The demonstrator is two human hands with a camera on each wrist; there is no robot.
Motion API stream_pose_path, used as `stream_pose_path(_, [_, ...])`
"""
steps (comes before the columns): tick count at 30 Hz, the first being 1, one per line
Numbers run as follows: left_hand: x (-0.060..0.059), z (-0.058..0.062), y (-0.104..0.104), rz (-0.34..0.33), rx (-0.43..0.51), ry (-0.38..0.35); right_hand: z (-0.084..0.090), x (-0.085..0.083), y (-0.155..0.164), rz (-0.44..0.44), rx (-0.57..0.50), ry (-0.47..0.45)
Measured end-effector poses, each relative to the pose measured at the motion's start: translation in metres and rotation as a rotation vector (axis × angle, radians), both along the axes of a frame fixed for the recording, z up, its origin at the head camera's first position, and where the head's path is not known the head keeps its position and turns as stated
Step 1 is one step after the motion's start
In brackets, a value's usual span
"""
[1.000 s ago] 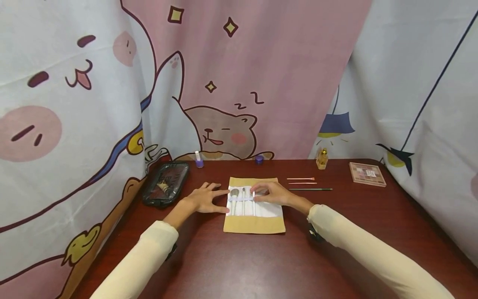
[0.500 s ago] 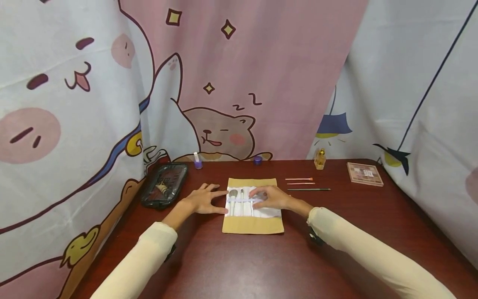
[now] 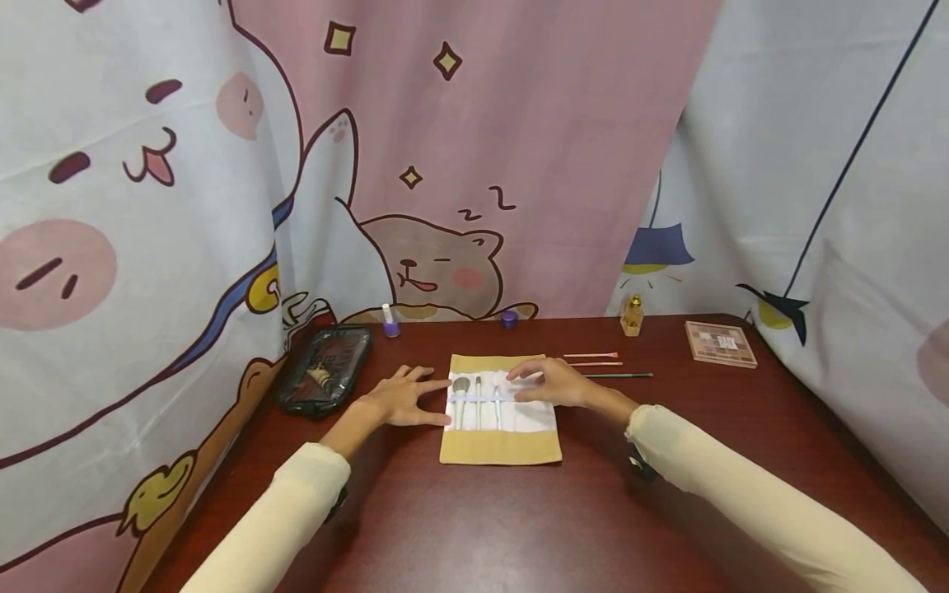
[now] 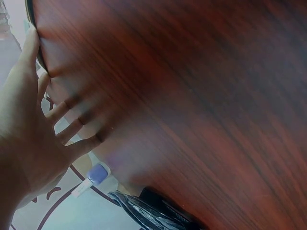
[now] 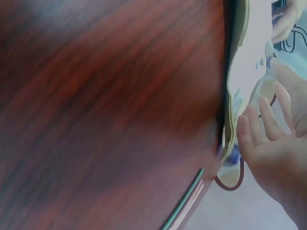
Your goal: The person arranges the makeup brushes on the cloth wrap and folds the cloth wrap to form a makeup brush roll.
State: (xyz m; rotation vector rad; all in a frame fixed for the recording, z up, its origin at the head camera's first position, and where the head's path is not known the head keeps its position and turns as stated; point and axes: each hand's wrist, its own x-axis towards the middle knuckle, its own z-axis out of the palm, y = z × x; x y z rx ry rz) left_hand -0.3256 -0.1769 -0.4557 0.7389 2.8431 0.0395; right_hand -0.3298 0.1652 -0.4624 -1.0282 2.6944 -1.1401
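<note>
left hand fingers spread, flat at roll edge | right hand fingers relaxed, on roll | keep roll pinned flat, brushes straight under band

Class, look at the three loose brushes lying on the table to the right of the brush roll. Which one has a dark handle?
The dark green brush, nearest the person and the longest of the three. The two beyond it, the pink brushes, are pale pink and shorter.

Head view was evenly and softly lit, bright, with faint shadows under the forearms on the dark red table and a dull sheen on its surface. Wide-angle bending showed at the edges. Both wrist views were blurred and out of focus, wood grain smeared, backgrounds washed pale.
</note>
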Motion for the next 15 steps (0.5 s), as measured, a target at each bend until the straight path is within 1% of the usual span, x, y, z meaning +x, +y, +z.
stream_pose_path(6, [0.002, 0.001, -0.001, -0.016, 0.018, 0.0, 0.007, 0.0, 0.017, -0.033, -0.001, -0.013])
stream_pose_path(11, [0.003, 0.002, -0.001, -0.011, 0.016, 0.005, 0.009, -0.002, 0.032, -0.037, -0.03, -0.001])
stream_pose_path(15, [0.003, 0.004, 0.0, -0.011, 0.005, 0.005, 0.012, -0.002, 0.044, -0.042, -0.04, -0.012])
